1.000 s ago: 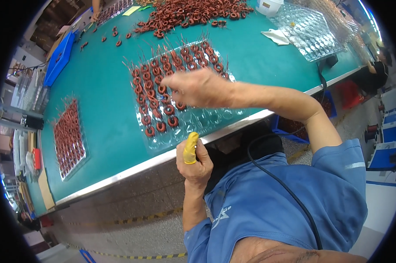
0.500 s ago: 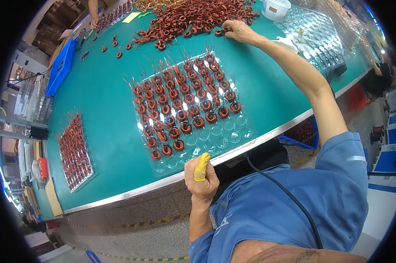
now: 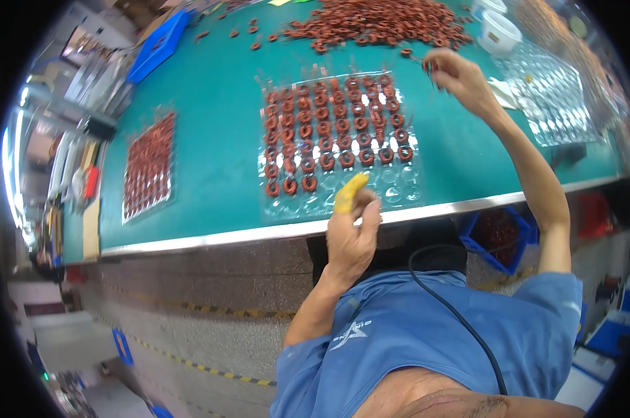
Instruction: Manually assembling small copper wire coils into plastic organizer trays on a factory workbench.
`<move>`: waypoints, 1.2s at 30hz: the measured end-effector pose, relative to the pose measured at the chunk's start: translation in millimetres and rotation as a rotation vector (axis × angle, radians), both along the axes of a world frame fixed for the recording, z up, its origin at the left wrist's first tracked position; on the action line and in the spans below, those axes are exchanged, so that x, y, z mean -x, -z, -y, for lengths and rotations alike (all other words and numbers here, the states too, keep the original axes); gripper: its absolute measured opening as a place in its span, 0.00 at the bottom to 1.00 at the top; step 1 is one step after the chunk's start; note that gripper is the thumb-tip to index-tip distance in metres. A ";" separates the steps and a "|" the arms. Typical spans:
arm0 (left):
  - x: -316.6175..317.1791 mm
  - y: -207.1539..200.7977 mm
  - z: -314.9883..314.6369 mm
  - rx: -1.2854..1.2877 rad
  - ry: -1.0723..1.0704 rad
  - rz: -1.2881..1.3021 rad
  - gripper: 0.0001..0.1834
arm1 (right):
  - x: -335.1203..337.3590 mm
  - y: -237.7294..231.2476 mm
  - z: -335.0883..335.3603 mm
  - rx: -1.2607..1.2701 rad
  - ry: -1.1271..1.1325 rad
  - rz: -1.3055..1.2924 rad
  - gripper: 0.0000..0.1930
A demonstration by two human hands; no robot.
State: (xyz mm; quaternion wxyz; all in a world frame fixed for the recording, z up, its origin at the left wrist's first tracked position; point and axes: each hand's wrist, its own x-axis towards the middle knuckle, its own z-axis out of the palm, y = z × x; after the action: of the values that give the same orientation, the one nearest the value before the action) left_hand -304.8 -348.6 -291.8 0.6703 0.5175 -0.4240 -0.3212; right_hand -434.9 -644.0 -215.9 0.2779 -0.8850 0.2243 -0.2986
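My right hand (image 3: 462,81) is pinched around a small copper-wound ring coil (image 3: 430,67), its wire leads hanging below the fingers. It hovers over the green table, to the right of the pile of loose coils (image 3: 377,26). My left hand (image 3: 353,237) is at the near edge of a clear plastic tray (image 3: 294,207). A yellow cot covers its extended index finger, the thumb stands apart, and I see nothing held. Rows of copper-red ring coils (image 3: 327,161) fill the tray's far and middle pockets, leads pointing away from me; several pockets nearest me hold none.
A second filled tray (image 3: 149,167) lies at the left. Stacked clear trays (image 3: 551,90) and a white bucket (image 3: 500,35) stand at the right. A blue bin (image 3: 158,45) is at the far left, another blue bin (image 3: 497,240) below the table edge (image 3: 259,235).
The view has shifted. My right hand has come away from the pile's edge with a coil between its fingers. My left hand has uncurled from a fist and reached over the tray's near edge.
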 end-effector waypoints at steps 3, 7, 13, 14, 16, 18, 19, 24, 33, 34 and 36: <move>7.4 -4.9 14.0 -0.041 0.108 -0.042 0.27 | -0.2 -7.1 -86.5 -0.307 -0.324 0.011 0.17; 19.3 -12.4 10.5 -0.038 0.199 -0.094 0.27 | 10.6 -4.4 -149.9 -0.065 -0.456 -0.060 0.19; 25.6 -15.9 -6.4 0.028 0.295 -0.323 0.14 | 31.5 0.4 -185.4 -0.698 -0.380 0.050 0.18; 28.5 -18.8 -8.3 0.033 0.295 -0.332 0.14 | 31.6 3.5 -189.8 -0.794 -0.382 0.127 0.19; 28.7 -22.1 -10.6 0.085 0.317 -0.336 0.14 | 33.7 4.2 -196.1 -0.870 -0.339 0.206 0.19; 26.7 -20.5 -9.7 0.156 0.347 -0.373 0.14 | 32.5 13.9 -202.4 -0.944 -0.280 0.292 0.18; 27.3 -19.2 -10.1 0.158 0.321 -0.370 0.14 | 32.2 17.9 -204.5 -1.007 -0.273 0.335 0.18; 30.6 -16.2 -18.7 0.138 0.313 -0.284 0.15 | 29.9 39.1 -215.2 -0.964 -0.175 0.316 0.14; 38.8 -39.7 -25.0 -0.100 0.212 0.250 0.21 | 45.2 58.7 -211.1 -0.908 -0.067 0.321 0.15; 41.0 -38.2 -23.3 -0.060 0.176 0.271 0.18 | 47.1 58.5 -207.4 -0.563 -0.043 0.303 0.13; 41.0 -32.8 -18.5 -0.055 0.104 0.226 0.17 | 42.4 55.5 -207.3 0.106 0.075 0.361 0.07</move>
State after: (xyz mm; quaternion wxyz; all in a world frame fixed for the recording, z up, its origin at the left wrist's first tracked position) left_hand -345.7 -330.1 -259.0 0.5863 0.5458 -0.5140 -0.3067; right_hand -477.3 -436.7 -271.4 0.2552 -0.8215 0.1876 -0.4741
